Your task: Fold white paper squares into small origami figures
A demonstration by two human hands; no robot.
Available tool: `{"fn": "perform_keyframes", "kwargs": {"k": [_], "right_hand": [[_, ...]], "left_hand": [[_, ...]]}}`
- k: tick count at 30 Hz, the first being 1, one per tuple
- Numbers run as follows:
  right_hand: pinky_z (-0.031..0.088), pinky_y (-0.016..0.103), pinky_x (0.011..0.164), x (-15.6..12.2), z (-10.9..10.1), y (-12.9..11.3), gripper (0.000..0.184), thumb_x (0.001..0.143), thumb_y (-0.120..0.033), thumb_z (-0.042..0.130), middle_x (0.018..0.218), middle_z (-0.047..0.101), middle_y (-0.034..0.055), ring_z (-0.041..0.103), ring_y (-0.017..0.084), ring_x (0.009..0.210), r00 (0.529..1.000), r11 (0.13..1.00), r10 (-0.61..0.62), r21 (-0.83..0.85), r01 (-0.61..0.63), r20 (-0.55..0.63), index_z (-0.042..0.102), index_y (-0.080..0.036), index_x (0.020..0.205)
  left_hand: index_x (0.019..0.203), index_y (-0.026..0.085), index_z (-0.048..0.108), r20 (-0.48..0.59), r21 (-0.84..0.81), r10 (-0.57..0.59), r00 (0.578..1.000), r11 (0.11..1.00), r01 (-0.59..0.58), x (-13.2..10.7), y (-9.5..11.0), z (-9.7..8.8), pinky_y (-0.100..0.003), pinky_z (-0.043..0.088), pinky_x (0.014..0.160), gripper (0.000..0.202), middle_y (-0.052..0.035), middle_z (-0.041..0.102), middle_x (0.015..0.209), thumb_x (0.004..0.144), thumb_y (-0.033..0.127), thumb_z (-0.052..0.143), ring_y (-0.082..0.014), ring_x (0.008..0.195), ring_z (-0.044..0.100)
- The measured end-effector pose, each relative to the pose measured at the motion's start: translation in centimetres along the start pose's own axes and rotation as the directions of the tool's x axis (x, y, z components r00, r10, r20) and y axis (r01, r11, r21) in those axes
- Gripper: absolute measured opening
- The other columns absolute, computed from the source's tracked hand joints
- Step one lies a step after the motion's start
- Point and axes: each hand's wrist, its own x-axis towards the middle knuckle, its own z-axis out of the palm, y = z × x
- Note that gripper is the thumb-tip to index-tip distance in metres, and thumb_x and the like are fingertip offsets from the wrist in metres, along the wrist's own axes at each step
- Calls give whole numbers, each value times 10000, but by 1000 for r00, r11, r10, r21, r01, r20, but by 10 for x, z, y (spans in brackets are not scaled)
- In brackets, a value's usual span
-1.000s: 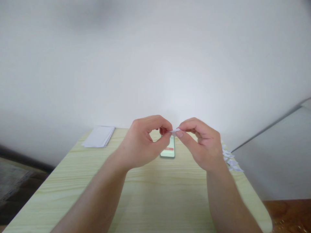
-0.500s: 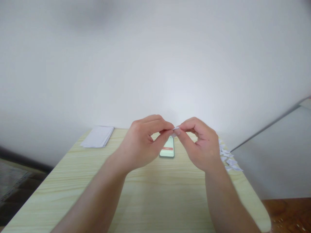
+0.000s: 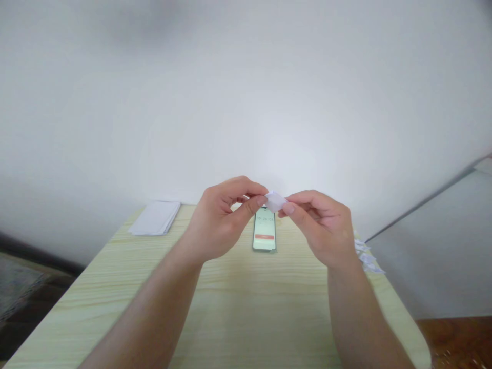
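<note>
A small piece of folded white paper [image 3: 275, 202] is held up between both hands, over the far part of the table. My left hand [image 3: 226, 220] pinches its left corner between thumb and forefinger. On the opposite corner, the thumb and fingers of my right hand [image 3: 321, 225] are closed. Below and behind the paper, a phone [image 3: 264, 233] lies face up with a timer-like display and a red bar. The paper's flat, roughly diamond-shaped face is towards me.
A stack of white paper sheets [image 3: 156, 218] lies at the table's far left. Several small folded paper pieces [image 3: 369, 260] are at the right edge, partly hidden by my right wrist. The wooden table [image 3: 246, 318] meets a white wall [image 3: 246, 102] behind.
My hands have moved slightly apart, and the paper shows a broader face than before. More of the phone's screen is visible. My right hand has shifted a little to the right.
</note>
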Motion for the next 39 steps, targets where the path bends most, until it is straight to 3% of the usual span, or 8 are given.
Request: {"fn": "perform_keyframes", "kwargs": {"k": [8,16,21,29,34,39], "right_hand": [[552,305,742,1,3,-5,52,917,-210,715,829,742,-12,702,155,780,993,974,-73,-222,51,-96,733,-228,871],[520,301,720,0,5,-10,69,901,-206,725,803,706,-18,658,140,745,985,955,-151,-271,124,-83,702,-221,837],[565,315,772,0,7,-7,15,919,-240,717,864,743,-3,702,163,809,996,989,-73,-133,66,-47,731,-233,917],[553,296,753,-1,10,-6,29,885,-221,735,839,753,-16,709,160,799,991,956,-95,-286,64,-97,730,-242,864],[552,287,702,1,10,-5,47,884,-277,750,853,760,-5,701,154,753,996,990,70,-116,-76,-54,747,-241,914],[526,271,660,3,8,-5,75,898,-304,739,819,764,-1,693,155,743,991,984,133,-124,-129,30,768,-237,886]], "left_hand": [[961,228,758,66,58,23,998,998,-27,-1,12,-1,-299,467,753,111,4,707,875,946,297,671,-137,803,601],[887,211,738,-37,94,93,995,992,-89,-1,12,6,-301,478,726,108,3,708,855,949,261,665,-133,796,616],[915,211,751,-45,62,148,988,987,-145,-1,9,6,-313,512,771,92,-13,724,901,946,220,665,-149,849,649],[921,204,762,-31,203,211,977,958,-201,-2,7,6,-272,522,723,98,-15,722,890,930,173,669,-135,829,653],[919,200,751,-54,251,253,966,940,-232,-3,8,7,-264,513,703,97,-11,715,873,927,152,668,-126,807,642],[924,202,740,-27,267,271,962,930,-254,-3,8,6,-267,504,695,123,-10,705,859,926,121,648,-127,797,633]]}}
